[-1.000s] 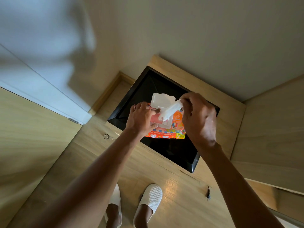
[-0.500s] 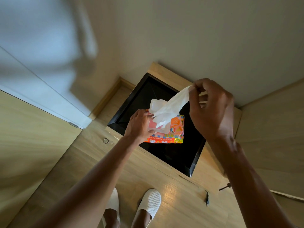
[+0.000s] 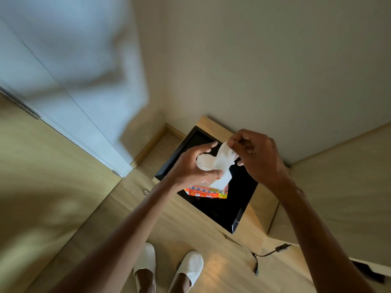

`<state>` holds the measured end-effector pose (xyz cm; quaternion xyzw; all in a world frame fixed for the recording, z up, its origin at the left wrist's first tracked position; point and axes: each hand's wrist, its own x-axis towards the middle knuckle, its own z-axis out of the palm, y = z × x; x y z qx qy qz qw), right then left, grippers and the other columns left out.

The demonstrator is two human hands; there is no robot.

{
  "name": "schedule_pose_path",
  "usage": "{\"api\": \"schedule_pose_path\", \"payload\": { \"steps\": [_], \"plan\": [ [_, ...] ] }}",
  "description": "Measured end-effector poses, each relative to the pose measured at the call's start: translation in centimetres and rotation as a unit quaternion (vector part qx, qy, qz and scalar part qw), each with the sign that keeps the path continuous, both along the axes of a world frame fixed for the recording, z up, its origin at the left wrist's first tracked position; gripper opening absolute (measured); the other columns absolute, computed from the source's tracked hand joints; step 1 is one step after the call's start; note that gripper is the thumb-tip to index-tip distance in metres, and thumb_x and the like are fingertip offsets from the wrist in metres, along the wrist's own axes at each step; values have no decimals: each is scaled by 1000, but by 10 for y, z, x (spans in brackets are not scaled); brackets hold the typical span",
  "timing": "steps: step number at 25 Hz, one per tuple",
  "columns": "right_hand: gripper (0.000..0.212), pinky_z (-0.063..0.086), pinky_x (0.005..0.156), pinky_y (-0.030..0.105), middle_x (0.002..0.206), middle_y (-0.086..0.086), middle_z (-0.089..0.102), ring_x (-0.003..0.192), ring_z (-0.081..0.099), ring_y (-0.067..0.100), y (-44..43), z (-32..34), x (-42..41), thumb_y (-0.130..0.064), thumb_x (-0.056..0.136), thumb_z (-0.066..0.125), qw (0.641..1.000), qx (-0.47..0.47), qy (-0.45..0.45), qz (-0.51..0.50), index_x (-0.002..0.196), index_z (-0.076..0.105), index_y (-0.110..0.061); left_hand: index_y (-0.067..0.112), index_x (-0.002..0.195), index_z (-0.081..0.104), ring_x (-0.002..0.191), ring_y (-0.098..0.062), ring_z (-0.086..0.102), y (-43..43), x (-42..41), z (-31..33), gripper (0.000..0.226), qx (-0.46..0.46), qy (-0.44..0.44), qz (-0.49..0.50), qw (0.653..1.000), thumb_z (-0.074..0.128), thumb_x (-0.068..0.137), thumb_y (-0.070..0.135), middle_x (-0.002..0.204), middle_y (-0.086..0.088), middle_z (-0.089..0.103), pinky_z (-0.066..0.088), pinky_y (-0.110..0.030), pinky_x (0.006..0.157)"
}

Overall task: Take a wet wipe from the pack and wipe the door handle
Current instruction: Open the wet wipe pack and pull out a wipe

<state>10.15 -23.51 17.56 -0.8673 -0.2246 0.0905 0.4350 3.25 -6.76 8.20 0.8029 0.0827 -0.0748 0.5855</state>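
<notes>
Wipe point(image 3: 224, 160) is hanging from your right grip point(image 3: 256, 159), which is pinching its top corner between thumb and fingertips. The sheet is trailing down from that pinch toward the pack point(image 3: 208, 193), its long axis running almost straight from grip to pack. Its lower end is reaching the pack's opening, and you can't tell from here whether that end is free or catching inside.

Your left grip point(image 3: 188, 168) is sitting just left of the wipe, over the pack's white lid point(image 3: 203, 163), with the index finger stretching out and the thumb lying below the lid. Blur is hiding whether it is clamping the lid or only resting on it.

The pack is lying on the black table point(image 3: 243, 193), under both hands. So the right grip is carrying the wipe, and the left is the nearer one to the pack. By my reading you are drawing the sheet clear. The next move is calling for a lift along that same axis, up and away from the pack, with the left steadying it.

What looks like the door point(image 3: 63, 60) is standing off to your left, well apart from the wipe, and its handle is not showing. Slippers point(image 3: 191, 265) and a cord point(image 3: 282, 248) are lying on the floor point(image 3: 222, 271).
</notes>
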Motion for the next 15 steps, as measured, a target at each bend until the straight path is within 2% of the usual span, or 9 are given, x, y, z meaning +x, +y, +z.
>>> {"api": "schedule_pose_path", "payload": {
  "steps": [1, 3, 6, 8, 9, 11, 13, 15],
  "plan": [
    [29, 60, 56, 37, 68, -12, 69, 60, 67, 10, 3, 19, -2, -14, 89, 66, 1000, 7, 6, 5, 72, 64, -37, 50, 121, 54, 113, 9, 56, -3, -3, 27, 68, -7, -10, -10, 1000, 81, 59, 56, 118, 24, 65, 49, -20, 94],
    [29, 60, 55, 34, 68, -9, 70, 58, 67, 14, 8, 53, -11, -11, 88, 67, 1000, 13, 16, 14, 73, 66, -36, 39, 108, 64, 99, 3, 67, -6, -18, 71, 42, -34, -30, 6, 999, 77, 69, 48, 102, 18, 73, 55, -26, 86],
    [29, 58, 52, 29, 65, -8, 69, 56, 66, 11, 13, 93, -28, -11, 90, 66, 999, 21, 29, 23, 73, 67, -35, 25, 95, 72, 83, -10, 73, 3, -58, 121, 17, -46, -42, 131, 989, 65, 80, 29, 85, 7, 77, 58, -32, 75],
    [28, 59, 55, 31, 66, -7, 68, 58, 65, 11, 18, 112, -46, -12, 92, 62, 998, 25, 61, 22, 74, 67, -32, 21, 86, 74, 75, -2, 71, 13, -93, 151, 12, -32, -35, 195, 980, 62, 85, 25, 76, 12, 75, 55, -20, 69],
    [26, 60, 60, 35, 69, -5, 68, 61, 66, 13, 21, 120, -57, -12, 94, 60, 995, 37, 90, 19, 75, 67, -29, 21, 78, 72, 66, 7, 66, 17, -110, 166, 15, -14, -38, 209, 977, 61, 87, 24, 67, 17, 71, 50, -13, 62],
    [24, 61, 72, 43, 76, 0, 69, 72, 67, 18, 29, 127, -79, -16, 98, 54, 982, 71, 174, 9, 78, 69, -19, 23, 64, 65, 53, 13, 54, 22, -139, 194, 28, 4, -37, 232, 972, 56, 92, 24, 51, 21, 59, 38, -5, 52],
    [29, 54, 81, 44, 86, 8, 70, 83, 66, 24, 44, 129, -105, -27, 101, 49, 953, 114, 279, -1, 85, 68, -12, 26, 71, 66, 56, 13, 55, 27, -166, 220, 26, -10, -31, 274, 961, 54, 93, 30, 54, 24, 61, 37, -2, 53],
    [37, 54, 79, 38, 90, 11, 69, 84, 67, 25, 64, 129, -131, -42, 100, 43, 895, 141, 423, -15, 91, 65, -14, 27, 80, 68, 59, 10, 58, 30, -187, 240, 22, -24, -37, 323, 945, 53, 93, 35, 61, 22, 66, 41, -4, 57]
  ]
}}
